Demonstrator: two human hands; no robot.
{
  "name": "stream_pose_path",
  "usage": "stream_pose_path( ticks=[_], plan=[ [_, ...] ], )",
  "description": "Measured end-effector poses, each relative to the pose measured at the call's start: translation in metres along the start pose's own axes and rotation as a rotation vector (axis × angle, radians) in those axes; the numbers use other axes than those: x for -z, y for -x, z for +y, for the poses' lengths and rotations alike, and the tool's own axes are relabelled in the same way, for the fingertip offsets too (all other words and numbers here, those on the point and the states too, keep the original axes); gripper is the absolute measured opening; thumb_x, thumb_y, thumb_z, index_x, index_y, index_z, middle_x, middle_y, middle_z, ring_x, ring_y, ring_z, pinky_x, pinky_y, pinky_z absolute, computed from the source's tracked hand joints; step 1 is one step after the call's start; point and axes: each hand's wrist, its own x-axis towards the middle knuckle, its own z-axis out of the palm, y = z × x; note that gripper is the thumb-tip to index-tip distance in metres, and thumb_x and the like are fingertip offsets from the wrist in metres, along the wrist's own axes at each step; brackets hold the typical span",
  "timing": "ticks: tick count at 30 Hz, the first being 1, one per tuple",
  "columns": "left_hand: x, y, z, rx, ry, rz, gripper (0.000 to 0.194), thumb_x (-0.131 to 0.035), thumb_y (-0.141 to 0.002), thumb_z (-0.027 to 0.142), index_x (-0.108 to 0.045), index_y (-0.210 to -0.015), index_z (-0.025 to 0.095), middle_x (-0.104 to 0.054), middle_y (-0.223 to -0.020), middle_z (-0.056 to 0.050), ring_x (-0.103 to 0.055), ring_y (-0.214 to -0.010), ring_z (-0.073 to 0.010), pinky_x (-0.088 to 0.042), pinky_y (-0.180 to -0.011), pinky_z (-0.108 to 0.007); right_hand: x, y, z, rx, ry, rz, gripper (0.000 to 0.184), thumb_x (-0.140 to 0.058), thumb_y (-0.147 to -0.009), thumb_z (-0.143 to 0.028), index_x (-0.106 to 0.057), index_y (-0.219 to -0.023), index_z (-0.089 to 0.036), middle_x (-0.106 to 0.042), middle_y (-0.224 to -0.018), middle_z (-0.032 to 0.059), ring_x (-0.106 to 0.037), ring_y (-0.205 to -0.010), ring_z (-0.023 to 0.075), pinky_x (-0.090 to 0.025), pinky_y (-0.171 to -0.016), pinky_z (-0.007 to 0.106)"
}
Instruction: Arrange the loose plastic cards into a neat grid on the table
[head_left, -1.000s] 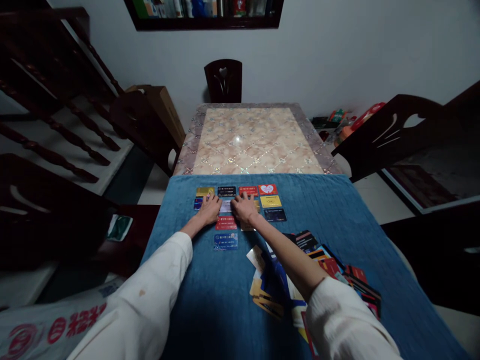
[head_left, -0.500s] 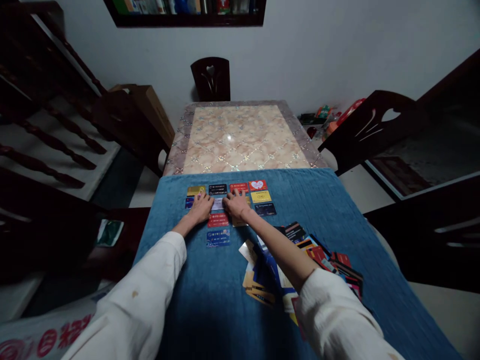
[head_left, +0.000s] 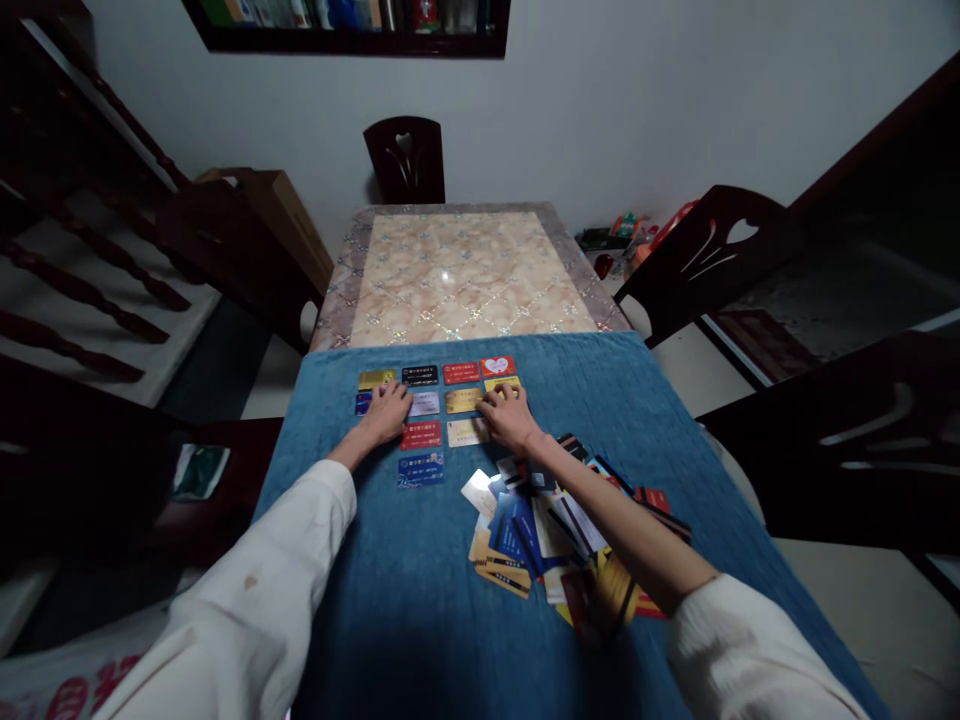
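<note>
Bank-style cards lie in rows on a blue cloth (head_left: 360, 600). My left hand (head_left: 388, 410) rests with fingers outstretched over a blue card (head_left: 363, 403), beside a silver card (head_left: 426, 404). Fingers apart, my right hand (head_left: 511, 418) lies over a yellow card (head_left: 501, 383), near a gold card (head_left: 463, 401) and a pale card (head_left: 468, 432). The top row holds a gold card (head_left: 376, 378), a black card (head_left: 420, 375), a red card (head_left: 460, 373) and a heart card (head_left: 497, 366). Lower down are a red card (head_left: 421, 434) and a patterned blue card (head_left: 421, 470).
A loose heap of mixed cards (head_left: 514, 535) lies at the right, partly under my right forearm. Beyond the cloth is the marble-patterned tabletop (head_left: 457, 270). Dark wooden chairs stand around, one at the far end (head_left: 409, 170) and one at the right (head_left: 720, 250).
My right hand has moved right, from the red and gold cards to the yellow card's column, uncovering the cards it was on. My left hand stays over the blue card. The view has shifted slightly.
</note>
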Motion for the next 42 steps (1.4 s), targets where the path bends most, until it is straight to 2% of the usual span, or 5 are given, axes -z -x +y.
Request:
stream_pose_path(
  ticks=[8,18,31,35,42],
  plan=[
    [0.004,0.008,0.038,-0.064,0.07,0.145,0.032,-0.049,-0.082,0.01,-0.061,-0.111,0.016,-0.053,-0.13,-0.017,-0.036,-0.131,-0.0339,-0.031,-0.102,-0.053,-0.007,0.051,0.022,-0.078,-0.01,0.062,0.032,-0.045,-0.093,-0.025,-0.064,-0.119,-0.023,-0.061,-0.123,0.0116,-0.037,-0.12,0.0303,-0.024,-0.096,0.048],
    [0.003,0.032,0.12,-0.13,0.149,0.178,0.025,-0.049,-0.09,0.017,-0.058,-0.113,0.017,-0.052,-0.13,-0.014,-0.035,-0.129,-0.0313,-0.034,-0.099,-0.05,-0.025,0.107,0.04,-0.176,-0.012,-0.012,0.039,-0.05,-0.085,-0.014,-0.063,-0.12,-0.026,-0.062,-0.124,0.0084,-0.038,-0.12,0.0291,-0.024,-0.096,0.046],
    [-0.004,0.033,0.228,-0.228,0.256,0.161,0.028,-0.053,-0.092,0.03,-0.057,-0.116,0.016,-0.055,-0.121,-0.014,-0.04,-0.124,-0.0317,-0.034,-0.101,-0.051,-0.034,0.118,0.045,-0.152,-0.017,-0.144,0.051,-0.053,-0.085,-0.019,-0.056,-0.134,-0.034,-0.053,-0.142,0.0064,-0.037,-0.123,0.0325,-0.029,-0.092,0.047],
    [-0.009,0.028,0.239,-0.253,0.223,0.132,0.03,-0.055,-0.092,0.033,-0.057,-0.118,0.017,-0.055,-0.124,-0.015,-0.04,-0.127,-0.0325,-0.033,-0.103,-0.054,-0.036,0.117,0.046,-0.127,-0.004,-0.137,0.045,-0.051,-0.087,-0.021,-0.059,-0.13,-0.031,-0.055,-0.139,0.007,-0.036,-0.124,0.0325,-0.028,-0.093,0.049],
    [-0.007,0.028,0.229,-0.224,0.202,0.122,0.03,-0.054,-0.092,0.032,-0.059,-0.117,0.016,-0.056,-0.126,-0.015,-0.04,-0.128,-0.0323,-0.033,-0.102,-0.052,-0.032,0.114,0.043,-0.089,-0.007,-0.128,0.033,-0.054,-0.086,-0.023,-0.068,-0.115,-0.026,-0.057,-0.137,0.0075,-0.035,-0.126,0.032,-0.027,-0.097,0.05]
  ],
)
